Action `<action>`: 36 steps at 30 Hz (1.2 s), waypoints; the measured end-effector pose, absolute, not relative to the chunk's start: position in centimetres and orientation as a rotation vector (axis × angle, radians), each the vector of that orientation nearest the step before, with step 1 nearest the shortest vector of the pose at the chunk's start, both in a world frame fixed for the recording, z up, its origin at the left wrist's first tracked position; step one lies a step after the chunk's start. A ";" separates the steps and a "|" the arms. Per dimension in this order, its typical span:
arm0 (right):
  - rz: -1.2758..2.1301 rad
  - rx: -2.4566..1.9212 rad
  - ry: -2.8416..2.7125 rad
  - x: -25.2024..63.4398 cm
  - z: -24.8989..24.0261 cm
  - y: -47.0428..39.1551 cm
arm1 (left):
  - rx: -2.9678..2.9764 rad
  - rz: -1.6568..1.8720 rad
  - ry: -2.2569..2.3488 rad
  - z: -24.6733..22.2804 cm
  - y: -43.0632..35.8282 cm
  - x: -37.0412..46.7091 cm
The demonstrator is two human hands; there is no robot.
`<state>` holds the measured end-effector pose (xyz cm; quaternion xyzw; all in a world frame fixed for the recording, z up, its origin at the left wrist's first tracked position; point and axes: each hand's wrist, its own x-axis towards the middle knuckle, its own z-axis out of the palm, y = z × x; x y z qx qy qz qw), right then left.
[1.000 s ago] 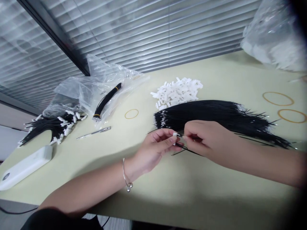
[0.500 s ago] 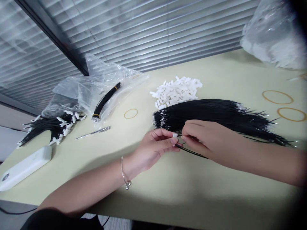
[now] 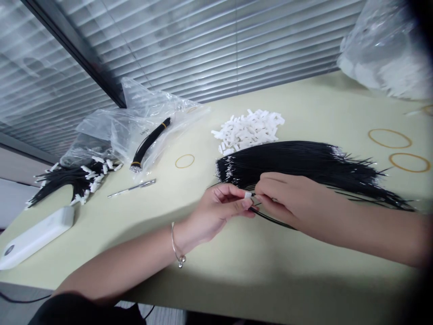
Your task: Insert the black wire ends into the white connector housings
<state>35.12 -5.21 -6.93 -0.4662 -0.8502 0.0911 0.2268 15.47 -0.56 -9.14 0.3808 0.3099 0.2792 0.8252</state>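
Between the thumb and fingers of my left hand [image 3: 221,208] is a small white plastic connector housing [image 3: 248,195]. My right hand [image 3: 282,196], closed in a pinch, grips a thin black wire [image 3: 270,220] whose end meets the housing; whether it sits inside I cannot tell. Black wire also curves below, between the two hands. Just behind my hands lies a thick bundle of black wires [image 3: 287,155] with silvery tips. A heap of loose white housings [image 3: 250,130] is beyond that bundle.
Finished-looking black wires with white housings [image 3: 72,180] lie at the left, near a white oblong case [image 3: 37,237]. A pen [image 3: 131,188], a banded wire bundle [image 3: 149,144] on a clear bag [image 3: 118,122] and rubber bands [image 3: 409,162] lie about. A filled plastic bag [image 3: 389,54] stands back right.
Both hands have shifted very slightly down, still pinching the housing and the wire close together. Nothing else has visibly moved.
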 end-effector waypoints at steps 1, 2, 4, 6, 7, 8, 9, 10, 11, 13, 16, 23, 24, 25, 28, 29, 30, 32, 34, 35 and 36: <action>0.210 -1.260 -2.366 35.2 -7.0 -5.2 | 0.819 0.591 0.651 -9.2 -0.6 15.4; 0.167 -1.232 -2.388 35.3 -7.1 -5.1 | 0.827 0.591 0.646 -9.2 -0.6 15.4; 0.077 -1.175 -2.430 35.3 -7.2 -5.1 | 0.843 0.597 0.640 -9.3 -0.7 15.3; -0.009 -1.104 -2.486 35.2 -7.2 -5.1 | 0.854 0.600 0.632 -9.4 -0.8 15.3; -0.041 -1.064 -2.515 35.1 -7.3 -5.2 | 0.860 0.598 0.626 -9.4 -0.8 15.2; -0.058 -1.040 -2.536 35.0 -7.4 -5.2 | 0.865 0.596 0.621 -9.4 -0.9 15.2; -0.064 -1.029 -2.542 34.9 -7.4 -5.2 | 0.869 0.596 0.617 -9.4 -0.9 15.2; -0.067 -1.023 -2.543 34.9 -7.5 -5.2 | 0.872 0.597 0.614 -9.4 -1.0 15.2; -0.068 -1.024 -2.543 34.9 -7.6 -5.1 | 0.875 0.601 0.615 -9.4 -1.1 15.3; -0.067 -1.053 -2.536 35.2 -7.5 -4.7 | 0.864 0.621 0.621 -9.3 -1.1 15.4; -0.133 -1.140 -2.456 36.0 -6.6 -4.0 | 0.807 0.687 0.634 -9.0 -0.7 15.6; -0.163 -0.924 -2.421 35.2 -4.7 -6.8 | 0.798 0.916 0.639 -7.7 2.2 14.6; -0.147 -0.923 -2.477 34.8 -5.4 -7.0 | 0.806 0.926 0.635 -7.6 2.4 14.4; -0.151 -0.981 -2.529 34.6 -6.2 -7.0 | 0.808 0.927 0.633 -7.6 2.6 14.3; -0.208 -1.189 -2.555 34.6 -9.1 -5.5 | 0.782 0.908 0.647 -7.7 2.6 14.3; -0.194 -1.218 -2.553 34.8 -9.8 -4.8 | 0.771 0.904 0.654 -7.9 2.6 14.3; -0.160 -1.222 -2.554 35.0 -10.4 -4.1 | 0.760 0.902 0.663 -8.0 2.6 14.3; -0.066 -1.180 -2.554 35.4 -10.7 -3.2 | 0.740 0.907 0.678 -8.2 2.7 14.4; 0.063 -1.124 -2.541 35.5 -10.1 -3.2 | 0.726 0.915 0.690 -8.2 2.8 14.4; 0.146 -1.116 -2.517 35.5 -9.5 -3.5 | 0.723 0.912 0.697 -8.2 2.8 14.4; 0.238 -1.123 -2.482 35.4 -8.7 -3.8 | 0.728 0.903 0.702 -8.2 2.8 14.4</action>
